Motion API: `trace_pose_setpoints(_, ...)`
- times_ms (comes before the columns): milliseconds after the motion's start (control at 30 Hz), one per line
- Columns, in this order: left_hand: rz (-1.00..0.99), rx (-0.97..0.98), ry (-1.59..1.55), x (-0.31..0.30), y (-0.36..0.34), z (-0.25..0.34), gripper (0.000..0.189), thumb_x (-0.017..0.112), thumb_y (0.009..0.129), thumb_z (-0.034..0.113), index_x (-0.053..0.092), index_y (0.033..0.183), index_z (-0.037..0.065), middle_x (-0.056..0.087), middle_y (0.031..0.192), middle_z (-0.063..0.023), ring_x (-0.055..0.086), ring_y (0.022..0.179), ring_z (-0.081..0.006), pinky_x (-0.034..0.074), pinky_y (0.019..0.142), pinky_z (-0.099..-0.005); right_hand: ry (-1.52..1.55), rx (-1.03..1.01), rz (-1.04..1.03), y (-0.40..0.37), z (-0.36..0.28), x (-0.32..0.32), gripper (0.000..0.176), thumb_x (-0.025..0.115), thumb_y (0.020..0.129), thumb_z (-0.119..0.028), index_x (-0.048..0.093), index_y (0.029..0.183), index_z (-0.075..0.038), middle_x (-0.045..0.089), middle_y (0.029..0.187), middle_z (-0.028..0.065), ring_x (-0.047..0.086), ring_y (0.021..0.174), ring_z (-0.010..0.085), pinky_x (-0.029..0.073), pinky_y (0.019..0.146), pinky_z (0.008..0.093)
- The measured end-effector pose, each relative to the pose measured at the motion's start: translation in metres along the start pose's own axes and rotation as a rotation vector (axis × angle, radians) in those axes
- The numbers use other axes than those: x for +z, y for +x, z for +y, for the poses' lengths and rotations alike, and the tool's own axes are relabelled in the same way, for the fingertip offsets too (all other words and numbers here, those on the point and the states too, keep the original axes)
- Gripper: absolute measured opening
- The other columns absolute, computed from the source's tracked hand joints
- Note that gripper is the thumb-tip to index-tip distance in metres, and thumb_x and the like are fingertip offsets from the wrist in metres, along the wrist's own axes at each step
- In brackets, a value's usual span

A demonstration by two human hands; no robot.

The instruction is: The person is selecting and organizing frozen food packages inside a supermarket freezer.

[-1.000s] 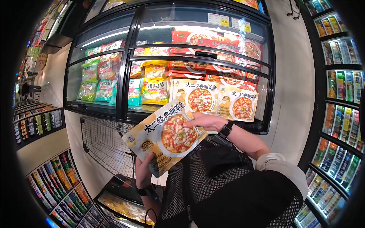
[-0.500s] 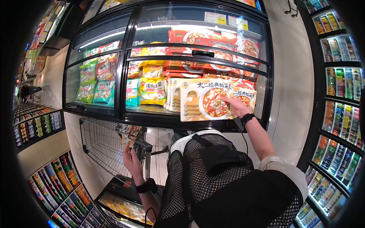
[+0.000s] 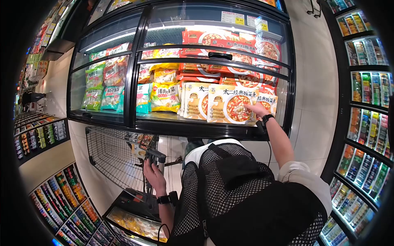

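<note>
My right hand (image 3: 257, 109) grips the lower right side of a cream-coloured pack of pickled-cabbage fish (image 3: 220, 105), thumb on its printed bowl. The pack stands nearly upright inside the front of the freezer case (image 3: 176, 130), in front of similar cream packs (image 3: 193, 100). My left hand (image 3: 154, 177) is beside the handle (image 3: 156, 156) of the shopping cart (image 3: 108, 151), with its fingers stretched out and nothing visible in it. Part of a similar pack (image 3: 138, 150) shows in the cart.
Red bowl-printed packs (image 3: 242, 76) are stacked behind the cream ones. Yellow dumpling bags (image 3: 165, 98) and green bags (image 3: 94, 88) stand to the left. A glass lid with a black handle (image 3: 220, 55) covers the rear of the case. Stocked shelves (image 3: 367, 131) line the right side.
My right hand has moved the pack right and slightly up, away from me and back among the others. My left hand has shifted right and down, its fingers now by the cart handle.
</note>
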State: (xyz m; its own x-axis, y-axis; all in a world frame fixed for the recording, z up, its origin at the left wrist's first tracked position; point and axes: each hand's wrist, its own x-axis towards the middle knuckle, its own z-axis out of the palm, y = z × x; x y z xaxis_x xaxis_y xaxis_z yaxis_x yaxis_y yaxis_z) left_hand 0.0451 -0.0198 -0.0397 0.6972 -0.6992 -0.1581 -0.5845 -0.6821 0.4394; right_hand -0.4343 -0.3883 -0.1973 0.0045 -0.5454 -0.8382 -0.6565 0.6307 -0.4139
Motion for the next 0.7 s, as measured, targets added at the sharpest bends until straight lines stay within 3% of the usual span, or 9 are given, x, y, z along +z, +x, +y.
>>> trace_pose_setpoints(133,0.012,0.004,-0.002,0.001,-0.003,-0.002,0.044,0.048,0.112,0.025,0.058,0.147,-0.002,0.052,0.156,-0.0248,0.046,0.145,-0.0418,0.034,0.122,-0.0504,-0.721,0.029,0.045,-0.024,-0.031,-0.023,0.062,0.078,0.082,-0.063,0.08,0.085,-0.001,0.08,0.096,0.0134,0.077,0.086,0.0256,0.058,0.077,0.0381)
trace_pose_setpoints(167,0.014,0.002,-0.005,0.001,-0.004,-0.002,0.044,0.048,0.112,0.025,0.058,0.146,-0.002,0.052,0.156,-0.0248,0.046,0.145,-0.0418,0.034,0.122,-0.0502,-0.772,0.002,0.042,-0.029,-0.034,-0.027,0.058,0.076,0.085,-0.059,0.078,0.098,-0.003,0.08,0.1,0.0156,0.077,0.091,0.033,0.06,0.082,0.044)
trace_pose_setpoints(267,0.015,0.0,-0.009,0.002,-0.005,-0.004,0.043,0.048,0.113,0.025,0.06,0.144,-0.001,0.052,0.156,-0.0247,0.045,0.145,-0.0416,0.035,0.121,-0.0495,-0.794,-0.289,0.486,-0.018,-0.018,-0.021,0.051,0.075,0.087,-0.05,0.07,0.111,-0.005,0.078,0.101,0.015,0.076,0.094,0.0352,0.059,0.085,0.0476)
trace_pose_setpoints(300,0.011,-0.002,-0.006,0.002,-0.006,-0.004,0.042,0.048,0.113,0.025,0.061,0.144,-0.001,0.051,0.156,-0.0246,0.045,0.146,-0.0415,0.036,0.121,-0.0492,-0.775,-0.375,0.455,-0.022,-0.024,-0.021,0.048,0.074,0.088,-0.042,0.062,0.117,-0.005,0.075,0.106,0.017,0.073,0.101,0.0382,0.058,0.088,0.0507)
trace_pose_setpoints(400,-0.001,-0.011,-0.019,0.0,-0.008,-0.002,0.042,0.048,0.113,0.026,0.061,0.143,0.0,0.05,0.158,-0.0245,0.045,0.146,-0.0413,0.036,0.121,-0.0486,-0.829,-0.487,0.302,-0.025,-0.048,-0.002,0.045,0.075,0.089,-0.039,0.063,0.114,-0.004,0.073,0.109,0.019,0.071,0.106,0.039,0.057,0.091,0.0501)
trace_pose_setpoints(467,-0.006,-0.017,-0.045,0.001,-0.01,-0.001,0.043,0.047,0.113,0.026,0.062,0.143,0.0,0.049,0.158,-0.0245,0.044,0.146,-0.0412,0.037,0.12,-0.0483,-0.795,-0.708,0.268,-0.016,-0.048,0.021,0.048,0.08,0.085,-0.035,0.062,0.114,-0.002,0.072,0.11,0.0209,0.071,0.109,0.0392,0.058,0.093,0.0489)
trace_pose_setpoints(533,-0.005,-0.023,-0.072,0.002,-0.011,-0.002,0.043,0.047,0.113,0.027,0.062,0.142,-0.001,0.048,0.159,-0.0245,0.044,0.146,-0.0411,0.037,0.12,-0.0481,-0.863,-0.602,0.121,-0.023,-0.065,0.041,0.049,0.082,0.081,-0.032,0.062,0.114,-0.002,0.073,0.11,0.0223,0.072,0.107,0.039,0.059,0.092,0.0487)
trace_pose_setpoints(633,0.004,-0.001,-0.035,0.004,-0.012,-0.007,0.043,0.047,0.113,0.027,0.063,0.141,-0.001,0.049,0.158,-0.0246,0.045,0.146,-0.041,0.037,0.12,-0.0486,-0.928,-0.472,0.076,-0.013,-0.067,0.064,0.048,0.083,0.079,-0.028,0.063,0.113,-0.001,0.075,0.108,0.0221,0.074,0.104,0.0391,0.06,0.09,0.0491)
trace_pose_setpoints(700,0.006,0.005,-0.029,0.004,-0.014,-0.006,0.043,0.047,0.113,0.027,0.063,0.141,0.0,0.05,0.158,-0.0245,0.045,0.146,-0.0411,0.037,0.12,-0.0489,-0.92,-0.5,0.101,-0.003,-0.059,0.067,0.047,0.083,0.078,-0.028,0.064,0.111,-0.001,0.076,0.106,0.0217,0.075,0.101,0.0389,0.06,0.088,0.0494)
